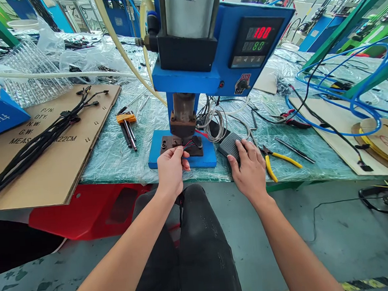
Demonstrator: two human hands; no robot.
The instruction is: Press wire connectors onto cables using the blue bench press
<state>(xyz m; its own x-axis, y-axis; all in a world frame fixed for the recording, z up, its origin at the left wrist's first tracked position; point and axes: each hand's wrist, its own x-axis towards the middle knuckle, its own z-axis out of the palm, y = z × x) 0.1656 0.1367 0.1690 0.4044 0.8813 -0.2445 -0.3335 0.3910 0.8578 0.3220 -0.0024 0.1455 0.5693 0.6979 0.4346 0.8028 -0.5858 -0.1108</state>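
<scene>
My left hand (171,167) pinches a thin wire harness (190,144) whose coloured wires end in a small black connector. The connector rests over the dark metal fixture (167,144) on the base of a blue press (184,82). Just above it is the brown press head (183,122); whether the two touch I cannot tell. My right hand (250,166) lies with fingers spread on a grey ribbed pedal (230,145) on the table. Beside that hand are yellow-handled cutters (281,158) and a dark pen-like tool (294,150).
Black cable bundles (56,126) lie on flattened cardboard (45,160) at left, near a yellow holder of hex keys (126,123). The press's display (256,41) is lit. Blue tubing (353,103) and a cardboard spool (385,143) sit at right. A red stool (92,210) stands under the table.
</scene>
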